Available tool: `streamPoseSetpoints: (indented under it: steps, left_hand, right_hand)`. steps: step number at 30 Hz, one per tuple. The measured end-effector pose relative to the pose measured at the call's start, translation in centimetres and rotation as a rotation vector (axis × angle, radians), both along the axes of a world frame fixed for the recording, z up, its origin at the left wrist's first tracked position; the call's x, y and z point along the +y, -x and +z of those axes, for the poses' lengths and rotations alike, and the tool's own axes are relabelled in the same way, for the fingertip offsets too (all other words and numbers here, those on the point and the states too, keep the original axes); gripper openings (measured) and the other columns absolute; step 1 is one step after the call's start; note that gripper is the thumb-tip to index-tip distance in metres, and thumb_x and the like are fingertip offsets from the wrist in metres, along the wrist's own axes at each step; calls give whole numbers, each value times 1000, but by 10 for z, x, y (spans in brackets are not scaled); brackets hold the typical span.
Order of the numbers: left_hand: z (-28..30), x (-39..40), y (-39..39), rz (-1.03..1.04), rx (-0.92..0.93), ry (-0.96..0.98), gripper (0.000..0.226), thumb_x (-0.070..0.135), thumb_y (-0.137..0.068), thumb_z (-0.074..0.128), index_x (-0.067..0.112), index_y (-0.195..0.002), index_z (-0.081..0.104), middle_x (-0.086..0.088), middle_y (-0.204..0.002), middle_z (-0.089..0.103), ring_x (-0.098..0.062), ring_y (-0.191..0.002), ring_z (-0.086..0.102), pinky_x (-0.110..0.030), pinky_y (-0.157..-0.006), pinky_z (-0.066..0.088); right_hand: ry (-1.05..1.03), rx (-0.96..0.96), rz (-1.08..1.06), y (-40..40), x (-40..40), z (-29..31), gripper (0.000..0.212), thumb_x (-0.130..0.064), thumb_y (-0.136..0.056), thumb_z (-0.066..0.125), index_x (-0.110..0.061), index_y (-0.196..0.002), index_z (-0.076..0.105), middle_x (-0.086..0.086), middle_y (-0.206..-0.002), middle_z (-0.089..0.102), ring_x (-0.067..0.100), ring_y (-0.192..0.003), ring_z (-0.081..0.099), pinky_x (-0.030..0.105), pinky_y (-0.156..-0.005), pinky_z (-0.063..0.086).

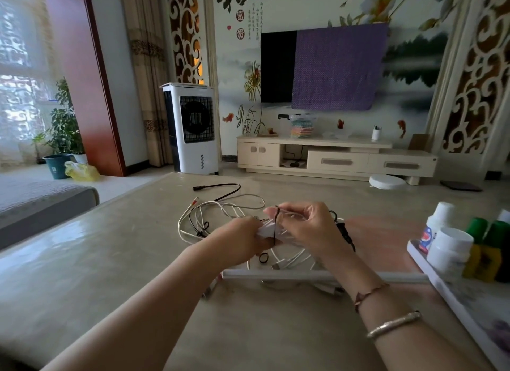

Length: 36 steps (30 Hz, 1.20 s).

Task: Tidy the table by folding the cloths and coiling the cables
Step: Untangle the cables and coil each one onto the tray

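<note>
Head view looks down over a pale table (82,260) where both hands meet above a tangle of cables. Her left hand (242,237) grips a small bundle of white cable (266,230), fingers curled round it, just above the tabletop. Her right hand (306,224) pinches a thin black band (276,227) that runs across the bundle, stretched between her fingertips. From where I stand, she looks to be binding a finished coil.

To do it well, I'd say keep the left grip firm so the loops don't spring apart, draw the band snug round the middle of the bundle, and twist it over again only if it sits slack. Pulled too hard, so thin a band could snap or slip off the end.

Plenty is left. Loose white cables (220,208) sprawl just beyond the hands, a black cable (220,188) trails further out, and more white cable (289,260) lies under her wrists. Another small black band (263,258) lies on the table beneath the hands, ready for the next coil. I can see no cloths on the table. A tray (452,296) with bottles (448,249) stands at the right edge, well clear of the work.
</note>
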<state>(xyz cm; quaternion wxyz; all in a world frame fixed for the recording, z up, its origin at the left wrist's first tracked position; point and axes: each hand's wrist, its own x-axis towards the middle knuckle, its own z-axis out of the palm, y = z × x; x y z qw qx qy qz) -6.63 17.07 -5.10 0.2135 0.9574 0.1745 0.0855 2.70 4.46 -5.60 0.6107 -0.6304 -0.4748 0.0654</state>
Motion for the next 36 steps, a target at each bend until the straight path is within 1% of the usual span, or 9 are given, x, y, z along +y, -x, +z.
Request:
streamPoseSetpoints:
  steps: [3,5,7,9,15,17,24,31,36]
  left_hand:
    - [2,1,-1,15,71,-117,36,50,-91,52,16,-81,58,3,-69,56,-20,-69,55,-32,-68,47]
    - [1,1,-1,20,135,-194,35,48,-92,50,19,-73,50,7,-67,49,-23,-74,56,-31,-68,44]
    - [-3,1,-3,12,137,-197,31,46,-92,52,19,-78,52,5,-69,51,-21,-75,56,-31,-70,45]
    - [-4,2,-4,16,76,-162,28,44,-91,56,17,-82,56,2,-72,56,-19,-72,56,-25,-64,43]
    - [-1,6,-4,56,-101,-7,38,44,-80,72,8,-76,65,-4,-62,57,-16,-56,48,-25,-55,39]
    - [-1,3,-5,43,-141,56,36,44,-75,76,12,-72,59,0,-59,52,-14,-54,45,-24,-54,37]
    - [-5,1,-7,-9,-156,192,34,31,-74,81,22,-70,48,8,-62,51,-6,-52,44,-21,-55,39]
    - [1,3,2,-120,-69,283,13,18,-91,63,14,-92,50,2,-72,49,-12,-62,44,-23,-58,38]
    - [13,3,16,-169,-6,463,20,17,-94,56,17,-114,55,0,-87,55,-11,-73,47,-22,-64,39]
  right_hand:
    - [-88,91,-18,2,-1,1,10,-27,-88,68,-24,-89,77,2,-79,74,39,-82,63,43,-78,54]
    - [-98,92,-19,4,1,1,18,-12,-91,62,-23,-93,77,-3,-79,74,40,-70,58,43,-65,54]
    - [-57,16,-1,6,3,0,20,-7,-89,63,-21,-92,77,-8,-73,73,11,-53,54,19,-50,44]
    - [0,-76,-20,5,4,-2,12,-10,-85,70,-19,-87,78,-13,-72,70,-2,-58,58,10,-56,43]
    - [192,-209,-142,-6,8,-3,14,-26,-80,74,-31,-69,69,-11,-88,57,3,-81,55,29,-78,46]
    - [247,-176,-145,-8,7,1,15,-28,-79,69,-29,-65,64,-7,-91,58,17,-95,54,38,-87,45]
    - [407,-21,124,-17,-8,7,17,-30,-81,55,-16,-90,53,1,-94,55,11,-86,53,23,-74,43]
    - [386,-85,86,-19,-11,5,8,-34,-88,68,-26,-88,65,-7,-89,70,-4,-77,63,7,-61,44]
    - [318,-42,51,-26,-13,6,6,-29,-88,67,-26,-87,73,5,-88,71,5,-79,61,12,-67,47]
